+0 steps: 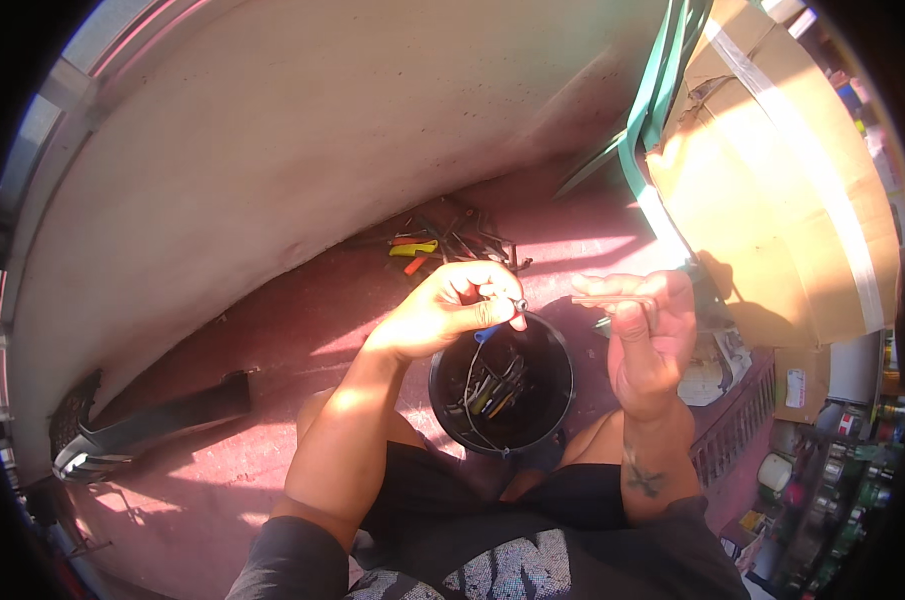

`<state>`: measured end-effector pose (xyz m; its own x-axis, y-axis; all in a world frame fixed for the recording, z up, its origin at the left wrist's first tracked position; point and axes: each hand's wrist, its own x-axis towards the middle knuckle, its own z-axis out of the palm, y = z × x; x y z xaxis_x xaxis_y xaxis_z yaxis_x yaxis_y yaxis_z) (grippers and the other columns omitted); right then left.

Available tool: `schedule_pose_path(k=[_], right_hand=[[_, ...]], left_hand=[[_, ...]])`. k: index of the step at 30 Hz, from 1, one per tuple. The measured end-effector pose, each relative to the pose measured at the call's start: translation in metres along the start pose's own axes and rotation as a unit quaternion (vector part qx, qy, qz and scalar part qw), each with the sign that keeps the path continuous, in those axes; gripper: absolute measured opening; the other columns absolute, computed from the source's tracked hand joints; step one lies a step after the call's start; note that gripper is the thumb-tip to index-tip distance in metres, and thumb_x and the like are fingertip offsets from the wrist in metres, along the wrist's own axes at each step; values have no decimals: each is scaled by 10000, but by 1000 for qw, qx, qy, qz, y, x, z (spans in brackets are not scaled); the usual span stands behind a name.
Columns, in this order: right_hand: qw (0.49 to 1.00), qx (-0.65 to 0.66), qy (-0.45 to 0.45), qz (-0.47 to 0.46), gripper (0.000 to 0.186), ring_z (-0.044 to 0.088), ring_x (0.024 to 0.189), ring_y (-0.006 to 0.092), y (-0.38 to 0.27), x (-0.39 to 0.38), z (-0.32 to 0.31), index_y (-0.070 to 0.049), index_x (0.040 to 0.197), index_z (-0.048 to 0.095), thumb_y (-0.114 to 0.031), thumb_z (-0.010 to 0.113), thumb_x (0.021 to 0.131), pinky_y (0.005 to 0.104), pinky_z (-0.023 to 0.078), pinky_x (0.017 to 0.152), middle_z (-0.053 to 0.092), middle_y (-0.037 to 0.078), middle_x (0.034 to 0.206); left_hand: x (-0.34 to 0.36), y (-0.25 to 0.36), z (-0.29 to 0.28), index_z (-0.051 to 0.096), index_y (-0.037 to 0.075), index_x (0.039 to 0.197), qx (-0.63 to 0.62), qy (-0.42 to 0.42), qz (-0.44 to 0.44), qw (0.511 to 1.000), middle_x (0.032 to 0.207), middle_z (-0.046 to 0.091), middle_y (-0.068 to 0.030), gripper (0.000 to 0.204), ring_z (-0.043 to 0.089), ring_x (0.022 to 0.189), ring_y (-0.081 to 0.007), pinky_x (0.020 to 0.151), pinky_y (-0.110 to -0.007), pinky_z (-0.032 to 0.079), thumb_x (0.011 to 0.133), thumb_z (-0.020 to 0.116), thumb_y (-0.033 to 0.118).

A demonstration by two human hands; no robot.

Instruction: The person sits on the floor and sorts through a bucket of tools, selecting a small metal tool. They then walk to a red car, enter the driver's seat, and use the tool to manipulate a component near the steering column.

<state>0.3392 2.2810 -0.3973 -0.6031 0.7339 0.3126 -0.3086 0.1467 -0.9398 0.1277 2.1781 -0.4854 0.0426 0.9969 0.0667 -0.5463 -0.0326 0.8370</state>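
My left hand (460,307) is closed around a small metal piece with a round, hollow-looking end (521,305), which pokes out past the fingertips. The rest of that piece is hidden in the fingers. A blue part (487,334) shows just under this hand; I cannot tell whether it belongs to the held piece or to the bucket. My right hand (655,335) pinches a thin reddish-brown rod (608,299) between thumb and fingers, pointing left toward the metal piece, with a gap between them. Below both hands stands a black bucket (553,420) with several hand tools (498,388) inside.
Beyond the bucket, a heap of tools (458,235) with yellow and orange handles lies on the red floor (313,350) by a pale wall (303,130). A large cardboard box (773,190) and green straps (643,120) are at right. A black curved part (173,420) lies at left.
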Motion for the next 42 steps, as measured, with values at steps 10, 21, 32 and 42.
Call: schedule_pose_path(k=[10,21,32,42], right_hand=[[994,-103,-25,-23,155,716,1015,196,13,-21,12,3,1121,475,-43,602,1046,321,575,915,731,196,1090],[985,-161,-24,-63,136,727,942,216,10,-22,11,12,1117,497,-10,603,1035,321,591,863,723,199,1045],[994,-89,57,-33,161,740,966,297,5,-16,-31,-4,1174,482,4,573,1042,344,597,855,691,243,1120],[977,-79,143,137,326,688,906,197,11,-19,-101,41,1328,544,-140,576,1058,296,517,784,700,126,1036]], left_hand=[[3,-2,19,694,42,1067,-11,3,-4,1000,961,719,-51,157,652,927,-121,827,-277,498,1004,711,184],[3,-3,25,700,35,1066,14,19,-7,1000,943,719,-45,137,668,921,-127,838,-290,507,1001,707,156],[-2,13,9,626,32,990,35,110,45,992,951,701,-81,174,553,754,-114,698,-273,434,1019,648,203],[-60,44,-53,400,104,758,-145,261,174,938,702,426,-57,173,304,634,-152,575,-299,271,875,462,216]])
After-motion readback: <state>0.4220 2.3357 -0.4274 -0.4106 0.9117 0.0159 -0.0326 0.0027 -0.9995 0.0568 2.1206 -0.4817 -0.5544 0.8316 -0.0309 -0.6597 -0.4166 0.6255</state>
